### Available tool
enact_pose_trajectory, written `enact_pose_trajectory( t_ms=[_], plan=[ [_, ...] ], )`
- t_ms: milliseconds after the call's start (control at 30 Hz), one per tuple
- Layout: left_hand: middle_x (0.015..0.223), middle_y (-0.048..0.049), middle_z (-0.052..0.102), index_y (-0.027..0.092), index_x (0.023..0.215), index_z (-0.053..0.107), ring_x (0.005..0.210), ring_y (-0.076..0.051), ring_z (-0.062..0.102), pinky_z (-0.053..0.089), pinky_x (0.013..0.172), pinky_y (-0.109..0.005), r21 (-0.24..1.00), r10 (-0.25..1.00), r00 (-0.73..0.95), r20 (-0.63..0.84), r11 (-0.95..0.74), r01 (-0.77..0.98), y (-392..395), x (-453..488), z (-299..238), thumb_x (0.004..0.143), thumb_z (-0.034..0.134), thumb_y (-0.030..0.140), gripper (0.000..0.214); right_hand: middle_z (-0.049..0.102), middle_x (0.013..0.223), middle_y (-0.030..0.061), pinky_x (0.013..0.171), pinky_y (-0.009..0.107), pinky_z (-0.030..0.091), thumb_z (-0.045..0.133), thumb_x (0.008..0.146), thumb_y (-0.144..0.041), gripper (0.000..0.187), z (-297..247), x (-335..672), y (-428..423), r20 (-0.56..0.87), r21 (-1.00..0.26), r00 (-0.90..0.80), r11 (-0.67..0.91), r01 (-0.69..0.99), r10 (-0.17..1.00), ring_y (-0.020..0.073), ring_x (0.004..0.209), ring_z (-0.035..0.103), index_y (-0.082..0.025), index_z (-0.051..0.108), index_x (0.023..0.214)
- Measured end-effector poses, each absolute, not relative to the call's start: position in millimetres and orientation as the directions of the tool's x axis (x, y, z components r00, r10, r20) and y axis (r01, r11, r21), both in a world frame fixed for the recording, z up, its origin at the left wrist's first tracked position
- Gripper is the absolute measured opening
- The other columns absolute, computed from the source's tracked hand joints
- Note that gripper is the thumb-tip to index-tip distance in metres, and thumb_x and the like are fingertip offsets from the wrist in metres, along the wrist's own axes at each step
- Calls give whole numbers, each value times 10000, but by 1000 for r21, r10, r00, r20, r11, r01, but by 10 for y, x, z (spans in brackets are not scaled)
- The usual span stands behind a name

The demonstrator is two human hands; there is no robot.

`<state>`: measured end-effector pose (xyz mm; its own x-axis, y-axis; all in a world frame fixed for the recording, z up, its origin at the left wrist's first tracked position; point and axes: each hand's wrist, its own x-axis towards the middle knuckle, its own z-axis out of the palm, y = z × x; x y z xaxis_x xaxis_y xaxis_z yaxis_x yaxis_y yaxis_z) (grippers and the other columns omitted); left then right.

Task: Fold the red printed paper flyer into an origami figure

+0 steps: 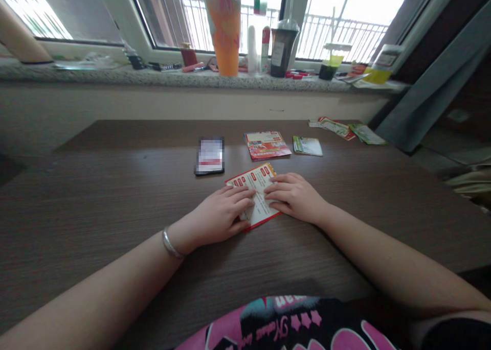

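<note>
A red and white printed leaflet (256, 182) lies on the dark wooden table (115, 202) in front of me. My left hand (218, 214) rests flat on its left side, fingers stretched out, a silver bracelet on the wrist. My right hand (293, 196) lies flat on its right side, fingers extended and pressing the paper down. Both hands cover the leaflet's lower half.
A phone (209, 156) lies just beyond the leaflet, with a red flyer (266, 144) and a green card (307, 146) to its right. More leaflets (337, 127) sit at the far right. The windowsill (153, 77) holds an orange cup (226, 30), a dark cup (283, 46) and bottles.
</note>
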<state>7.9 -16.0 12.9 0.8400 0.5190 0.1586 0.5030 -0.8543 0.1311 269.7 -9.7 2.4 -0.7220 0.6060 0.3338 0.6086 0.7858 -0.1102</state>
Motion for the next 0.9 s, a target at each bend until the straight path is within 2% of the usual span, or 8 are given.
enact_pose_trajectory(
  t_ms=[67,233,433,533,600,733,900],
  plan=[
    [1404,-98,501,200,1155,589,1303,-254,454,342,1107,-444,125,535,829,162,-844,521,-154,68,119,855,598,383,351,706,1122,19,987,444,388,598,883,-372,213,46,2698,-112,324,-118,-737,798,591,593,240,1155,550,-270,704,1037],
    [1391,-113,512,177,1325,494,1297,-264,457,354,1090,-434,84,597,783,174,-801,593,-135,49,79,872,557,412,514,705,1114,49,929,411,420,626,845,-464,321,85,2694,-128,292,-133,-785,836,533,547,229,1061,593,-245,689,1072],
    [1434,-108,465,190,1389,435,1324,-295,414,314,1099,-438,66,592,792,146,-805,590,-154,23,116,818,540,634,731,700,1124,44,883,387,463,510,931,-354,255,48,2679,-112,294,-93,-787,836,541,542,214,1002,603,-226,691,1056],
    [1438,-110,458,182,1422,381,1330,-296,401,307,1103,-429,67,591,796,130,-806,588,-158,23,141,765,578,674,845,700,1121,46,879,381,474,494,938,-339,256,36,2674,-112,303,-84,-783,834,545,543,211,985,606,-215,693,1043],
    [1425,-104,471,182,1426,372,1317,-289,415,316,1099,-427,71,586,800,127,-810,582,-154,29,158,776,583,649,828,701,1113,47,872,373,481,491,939,-317,246,34,2670,-117,301,-83,-787,837,541,538,207,974,607,-214,691,1038],
    [1375,-102,515,196,1382,435,1253,-289,473,370,1056,-437,72,564,816,125,-826,559,-155,40,208,858,518,572,650,712,1065,53,849,352,492,479,945,-296,238,44,2645,-134,312,-92,-774,828,553,551,197,941,616,-211,696,993],
    [1324,-126,540,183,1275,527,1189,-308,513,422,997,-453,45,539,836,106,-842,537,-174,43,261,865,504,589,578,724,965,52,851,313,487,456,957,-283,245,50,2610,-156,322,-108,-725,785,611,609,176,912,635,-200,685,937]
  ],
)
